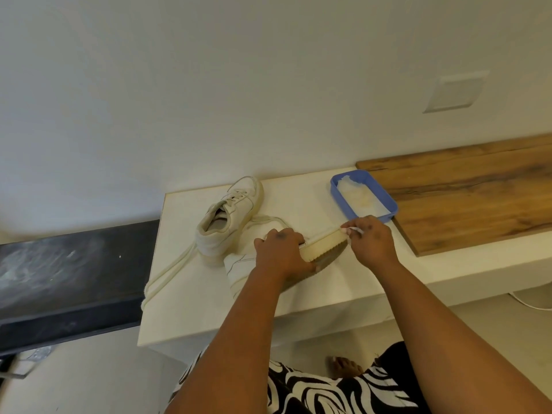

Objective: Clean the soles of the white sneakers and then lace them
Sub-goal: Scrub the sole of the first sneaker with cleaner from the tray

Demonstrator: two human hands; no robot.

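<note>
Left hand (280, 252) grips 1 white sneaker (316, 249) tipped on its side on the white bench (298, 201), sole edge up. Right hand (370, 240) pinches a small white item (354, 230) against the sole; cannot tell what. 2nd sneaker (227, 216) upright just left, blue tray (385, 201) behind.

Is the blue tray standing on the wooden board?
No, the blue tray stands on the white table, beside the wooden board.

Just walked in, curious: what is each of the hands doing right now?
Left hand: grips the tipped sneaker, steadying it.
Right hand: pinches a small white tool at the sole's edge; what it is cannot be told.
</note>
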